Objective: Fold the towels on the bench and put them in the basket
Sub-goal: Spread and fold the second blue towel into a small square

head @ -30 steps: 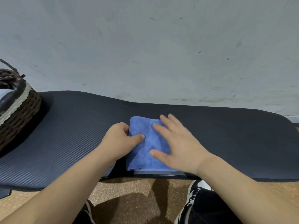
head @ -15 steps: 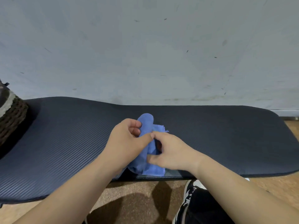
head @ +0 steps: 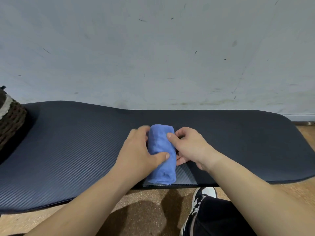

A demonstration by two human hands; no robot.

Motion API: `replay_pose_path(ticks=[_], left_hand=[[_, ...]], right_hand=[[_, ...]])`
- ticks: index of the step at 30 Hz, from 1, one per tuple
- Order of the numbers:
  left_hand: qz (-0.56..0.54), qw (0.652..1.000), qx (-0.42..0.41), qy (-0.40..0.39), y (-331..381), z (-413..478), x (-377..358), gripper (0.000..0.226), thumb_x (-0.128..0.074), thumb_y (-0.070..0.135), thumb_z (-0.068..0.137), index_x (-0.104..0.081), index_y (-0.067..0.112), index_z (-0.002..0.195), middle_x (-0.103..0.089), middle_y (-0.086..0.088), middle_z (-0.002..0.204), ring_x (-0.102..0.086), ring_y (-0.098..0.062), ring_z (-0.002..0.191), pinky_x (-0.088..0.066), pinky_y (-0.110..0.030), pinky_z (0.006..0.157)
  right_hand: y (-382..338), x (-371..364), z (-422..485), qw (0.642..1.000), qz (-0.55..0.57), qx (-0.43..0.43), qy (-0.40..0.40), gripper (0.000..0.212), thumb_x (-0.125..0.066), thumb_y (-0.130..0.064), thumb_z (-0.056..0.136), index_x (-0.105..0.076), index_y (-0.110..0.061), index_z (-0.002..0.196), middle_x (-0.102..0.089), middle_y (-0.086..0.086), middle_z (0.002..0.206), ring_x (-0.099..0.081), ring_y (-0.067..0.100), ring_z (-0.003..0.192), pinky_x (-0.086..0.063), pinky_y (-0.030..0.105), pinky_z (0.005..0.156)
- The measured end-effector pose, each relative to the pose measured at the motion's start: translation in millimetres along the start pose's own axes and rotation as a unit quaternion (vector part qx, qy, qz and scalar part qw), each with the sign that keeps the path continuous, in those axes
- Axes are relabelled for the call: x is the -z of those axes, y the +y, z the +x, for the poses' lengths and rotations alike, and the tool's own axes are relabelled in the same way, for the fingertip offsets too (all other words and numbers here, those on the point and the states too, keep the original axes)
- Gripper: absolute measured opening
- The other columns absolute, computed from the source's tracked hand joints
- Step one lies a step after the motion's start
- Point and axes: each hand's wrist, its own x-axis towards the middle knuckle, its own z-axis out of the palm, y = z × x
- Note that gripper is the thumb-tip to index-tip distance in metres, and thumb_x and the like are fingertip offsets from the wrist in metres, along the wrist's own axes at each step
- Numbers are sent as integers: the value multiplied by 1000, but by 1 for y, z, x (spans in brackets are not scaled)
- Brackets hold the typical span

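- Gripping from both sides: the two hands hold the blue towel (head: 161, 149) between them.
- State of the left hand (head: 136, 155): the thumb lies across the top of the bundle about halfway along. The fingers curl round its left flank toward the far end. It's grasping.
- State of the right hand (head: 190, 147): the thumb presses on the top near the far right corner. The fingers curl against the right flank, with the lower fingertips at the towel's bottom edge. It's grasping too.
- Towel shape: a narrow, thick bundle with its long axis pointing away from the person. The near end shows stacked layers.
- Towel location: it's on the bench (head: 68, 150) at the middle of the view, and its near end stops just short of the front edge.
- The bench has a dark ribbed pad and runs left to right against a scuffed grey wall (head: 153, 48).
- The basket (head: 10, 120) is dark woven wicker with a pale band. It sits on the left end of the bench, well apart from the towel. The frame edge cuts most of it off, so I can't tell the contents.
- Below the bench: brown floor (head: 144, 210), a black-and-white sneaker (head: 202, 195), and a black trouser leg (head: 218, 218) at lower right.
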Motion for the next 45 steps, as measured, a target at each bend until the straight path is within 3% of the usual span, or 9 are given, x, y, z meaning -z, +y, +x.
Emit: replay_pose_path(ticks=[4,9,12,18,21,29,33,37,45], left_hand=[[-76,992,81,-54,-3,-3,-5,39,-88,44,73,-62,29,99,-73,10,90,-71,-5,82,-62,-38,80],[-223,970,69,-69,-6,-1,25,36,-89,22,78,-70,25,109,-79,4,100,-76,-13,93,-62,-47,89],[-231,967,33,-102,-10,-4,59,33,-83,20,83,-73,32,112,-78,4,108,-75,-17,103,-59,-50,96],[-199,969,-45,-141,-32,-38,118,42,-77,10,91,-71,34,126,-76,8,121,-71,-12,115,-56,-43,101],[-180,977,-32,-111,-51,-57,146,39,-79,13,90,-73,31,125,-77,9,118,-72,-10,113,-57,-40,100],[-161,981,109,1,-119,-98,205,43,-85,54,75,-77,22,102,-80,-1,98,-75,-14,91,-59,-33,83],[-316,939,131,35,-137,-116,239,43,-87,26,81,-70,13,118,-78,-13,112,-75,-28,106,-62,-44,91],[-421,887,139,127,-158,-123,277,61,-91,15,73,-64,7,127,-77,-14,117,-75,-29,108,-59,-53,97],[-353,872,157,301,-215,-104,371,51,-89,25,80,-66,6,121,-72,-18,119,-75,-30,102,-64,-38,77]], right_hand=[[-1,0,2,1000,-7,7,-2,26,-60,-28,104,-60,-5,113,-68,9,82,-67,9,48,-60,31,50],[0,3,11,995,69,45,-56,30,-69,-33,99,-64,-15,122,-78,9,106,-77,24,94,-60,57,91],[-12,6,7,978,126,86,-140,48,-74,-46,92,-64,-24,133,-73,0,128,-68,18,123,-47,55,112],[-36,-24,-12,940,79,92,-319,51,-66,-36,95,-62,-11,139,-65,13,140,-60,29,134,-43,53,115],[-46,-50,-20,930,58,87,-353,48,-69,-30,93,-66,-8,135,-68,15,136,-62,30,131,-46,51,113],[-81,-158,-57,957,172,60,-227,32,-71,-19,97,-68,2,121,-78,16,109,-77,24,95,-60,43,93],[-120,-200,-68,949,200,59,-239,21,-68,-16,99,-71,0,112,-79,14,97,-78,22,84,-62,41,83],[-154,-236,-71,963,92,63,-247,33,-76,-36,93,-74,-12,114,-80,6,99,-75,24,85,-63,41,77],[-201,-326,-63,961,4,78,-264,25,-75,-44,88,-70,-22,97,-62,1,83,-58,16,67,-56,31,61]])
